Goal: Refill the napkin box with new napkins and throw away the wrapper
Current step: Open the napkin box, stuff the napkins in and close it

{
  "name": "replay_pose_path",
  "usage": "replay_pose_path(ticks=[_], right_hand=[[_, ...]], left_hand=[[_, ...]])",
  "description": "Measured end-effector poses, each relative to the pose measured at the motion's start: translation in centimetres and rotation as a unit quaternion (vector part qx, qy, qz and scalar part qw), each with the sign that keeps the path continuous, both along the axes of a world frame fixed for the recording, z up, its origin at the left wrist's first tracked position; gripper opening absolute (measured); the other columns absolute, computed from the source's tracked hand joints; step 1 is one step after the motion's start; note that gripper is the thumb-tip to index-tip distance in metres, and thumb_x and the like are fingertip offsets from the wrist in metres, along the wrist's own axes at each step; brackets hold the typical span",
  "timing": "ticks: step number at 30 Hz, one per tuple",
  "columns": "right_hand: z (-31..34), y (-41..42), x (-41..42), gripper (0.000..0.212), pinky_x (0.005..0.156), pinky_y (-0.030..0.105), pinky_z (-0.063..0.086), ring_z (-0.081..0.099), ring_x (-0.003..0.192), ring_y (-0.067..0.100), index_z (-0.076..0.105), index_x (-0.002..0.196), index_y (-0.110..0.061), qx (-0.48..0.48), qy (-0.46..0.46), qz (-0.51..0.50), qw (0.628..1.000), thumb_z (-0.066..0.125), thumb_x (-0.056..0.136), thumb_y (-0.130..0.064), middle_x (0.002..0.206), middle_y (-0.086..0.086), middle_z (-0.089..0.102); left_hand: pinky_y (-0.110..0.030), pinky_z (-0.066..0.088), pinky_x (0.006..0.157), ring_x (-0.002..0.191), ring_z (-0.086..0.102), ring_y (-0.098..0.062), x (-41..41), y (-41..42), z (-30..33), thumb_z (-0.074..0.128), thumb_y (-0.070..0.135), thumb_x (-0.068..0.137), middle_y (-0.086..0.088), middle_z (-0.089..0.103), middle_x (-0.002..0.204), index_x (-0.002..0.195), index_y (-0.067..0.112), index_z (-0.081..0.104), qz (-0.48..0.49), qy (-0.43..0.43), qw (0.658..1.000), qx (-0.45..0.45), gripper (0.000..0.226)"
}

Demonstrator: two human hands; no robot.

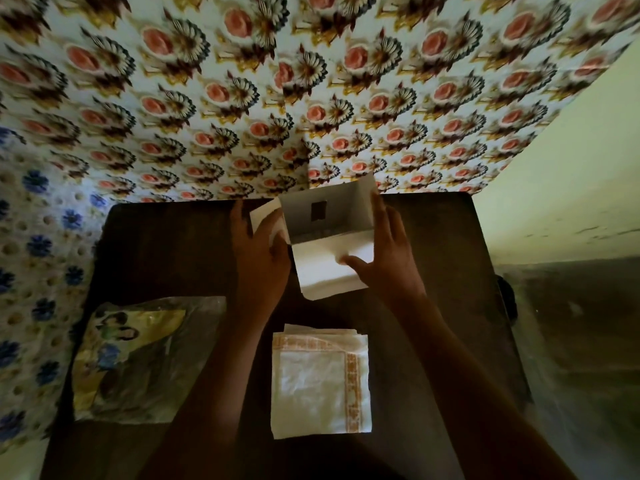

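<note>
Napkin box (327, 223) sits at the far edge of the dark table (166, 244), open end toward us, front flap (329, 268) folded down. Our left hand (258, 251) clasps the box's left side and side flap. Our right hand (382, 258) is spread open, fingers along the right wall, thumb pressing the front flap flat. Napkin stack (320, 382) lies near us, well apart from the box; wrapper (138, 358) lies left of it, not yet thrown away.

We judge the step as opening the box wide. Keep flaps splayed, walls square, then slide the stack in level.

Box interior is dim; a dark patch shows on its far wall, nature unclear. Left fingertips are hidden behind the flap. Wrapper print is hard to read.
</note>
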State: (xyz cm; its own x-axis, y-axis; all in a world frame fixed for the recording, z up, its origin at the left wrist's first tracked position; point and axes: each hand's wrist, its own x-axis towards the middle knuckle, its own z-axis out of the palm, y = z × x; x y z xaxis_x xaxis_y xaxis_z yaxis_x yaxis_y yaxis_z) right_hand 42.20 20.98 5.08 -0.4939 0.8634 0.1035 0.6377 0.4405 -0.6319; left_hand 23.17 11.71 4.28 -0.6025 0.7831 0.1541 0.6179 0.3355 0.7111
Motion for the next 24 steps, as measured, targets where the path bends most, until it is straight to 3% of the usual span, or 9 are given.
replay_pose_path(ticks=[5, 8, 11, 13, 15, 17, 19, 21, 24], right_hand=[[-2.1, -0.3, 0.4, 0.124, 0.107, 0.064, 0.037, 0.018, 0.143, 0.045, 0.016, 0.159, -0.02, 0.03, -0.073, -0.067, 0.995, 0.086, 0.064, -0.057, 0.159, 0.025, 0.013], [-2.0, 0.1, 0.6, 0.121, 0.111, 0.066, 0.023, 0.004, 0.145, 0.05, 0.023, 0.156, -0.034, 0.06, -0.14, -0.104, 0.983, 0.078, 0.056, -0.074, 0.163, 0.022, -0.001], [-2.1, 0.9, 0.6, 0.115, 0.113, 0.065, 0.027, 0.011, 0.145, 0.044, 0.029, 0.154, -0.03, 0.047, -0.115, -0.078, 0.989, 0.081, 0.059, -0.068, 0.162, 0.016, 0.013], [-2.5, 1.1, 0.5, 0.11, 0.111, 0.064, 0.035, 0.021, 0.144, 0.035, 0.029, 0.154, -0.022, -0.002, -0.054, -0.051, 0.997, 0.085, 0.065, -0.054, 0.157, 0.01, 0.028], [-2.7, 0.6, 0.2, 0.101, 0.109, 0.058, 0.043, 0.033, 0.141, 0.029, 0.032, 0.152, -0.018, -0.035, 0.0, -0.058, 0.998, 0.086, 0.07, -0.044, 0.151, 0.007, 0.039], [-2.7, -0.3, -0.3, 0.091, 0.104, 0.051, 0.049, 0.045, 0.134, 0.027, 0.039, 0.148, -0.015, -0.04, 0.037, -0.081, 0.995, 0.085, 0.073, -0.04, 0.144, 0.008, 0.048], [-2.4, -1.5, -0.6, 0.085, 0.1, 0.039, 0.053, 0.051, 0.127, 0.024, 0.046, 0.144, -0.013, -0.029, 0.061, -0.103, 0.992, 0.086, 0.073, -0.04, 0.136, 0.007, 0.055], [-2.3, -2.6, -0.8, 0.082, 0.09, 0.026, 0.049, 0.055, 0.118, 0.021, 0.053, 0.138, -0.009, -0.008, 0.067, -0.125, 0.99, 0.088, 0.07, -0.041, 0.127, 0.008, 0.062], [-2.8, -4.3, -0.9, 0.074, 0.08, 0.026, 0.046, 0.059, 0.104, 0.022, 0.062, 0.123, -0.005, 0.018, 0.069, -0.149, 0.986, 0.091, 0.065, -0.039, 0.108, 0.01, 0.069]], left_hand=[[-0.059, 0.03, 0.119, 0.151, 0.025, -0.039, 1.3, -0.5, -0.6, 0.044, 0.05, 0.099, -0.013, 0.026, 0.166, 0.148, 0.019, 0.049, -0.017, 0.091, 0.994, -0.06, 0.058], [-0.056, 0.017, 0.122, 0.156, 0.018, -0.03, 1.7, -0.9, -1.1, 0.049, 0.069, 0.088, -0.008, 0.028, 0.167, 0.156, 0.018, 0.037, -0.027, 0.067, 0.994, -0.087, 0.085], [-0.05, 0.031, 0.123, 0.153, 0.027, -0.018, 1.8, -0.8, -1.1, 0.07, 0.053, 0.087, 0.0, 0.037, 0.163, 0.158, 0.022, 0.033, -0.042, -0.089, 0.993, -0.059, 0.086], [-0.033, 0.047, 0.11, 0.137, 0.046, -0.01, 2.2, -0.7, -0.6, 0.075, 0.034, 0.089, 0.007, 0.049, 0.152, 0.156, 0.026, 0.037, -0.041, -0.182, 0.982, -0.027, 0.077], [-0.032, 0.054, 0.102, 0.13, 0.055, -0.012, 2.2, -0.6, -0.3, 0.073, 0.025, 0.091, 0.004, 0.055, 0.146, 0.155, 0.027, 0.038, -0.031, -0.236, 0.971, -0.02, 0.073], [-0.041, 0.058, 0.1, 0.129, 0.06, -0.02, 1.8, -0.7, -0.5, 0.071, 0.019, 0.093, -0.003, 0.06, 0.144, 0.153, 0.024, 0.042, -0.025, -0.261, 0.965, -0.002, 0.067], [-0.032, 0.059, 0.097, 0.126, 0.062, -0.018, 1.3, -0.9, -0.4, 0.07, 0.012, 0.093, 0.0, 0.063, 0.14, 0.149, 0.025, 0.048, -0.023, -0.266, 0.964, 0.018, 0.061], [-0.017, 0.058, 0.089, 0.121, 0.063, -0.009, 0.8, -1.6, 0.0, 0.07, 0.008, 0.092, 0.012, 0.062, 0.132, 0.141, 0.035, 0.049, -0.014, -0.273, 0.962, 0.023, 0.06], [-0.008, 0.055, 0.084, 0.105, 0.064, 0.014, 0.7, -3.1, -0.3, 0.072, 0.007, 0.09, 0.024, 0.061, 0.121, 0.14, 0.035, 0.048, -0.018, -0.242, 0.97, 0.011, 0.061]])
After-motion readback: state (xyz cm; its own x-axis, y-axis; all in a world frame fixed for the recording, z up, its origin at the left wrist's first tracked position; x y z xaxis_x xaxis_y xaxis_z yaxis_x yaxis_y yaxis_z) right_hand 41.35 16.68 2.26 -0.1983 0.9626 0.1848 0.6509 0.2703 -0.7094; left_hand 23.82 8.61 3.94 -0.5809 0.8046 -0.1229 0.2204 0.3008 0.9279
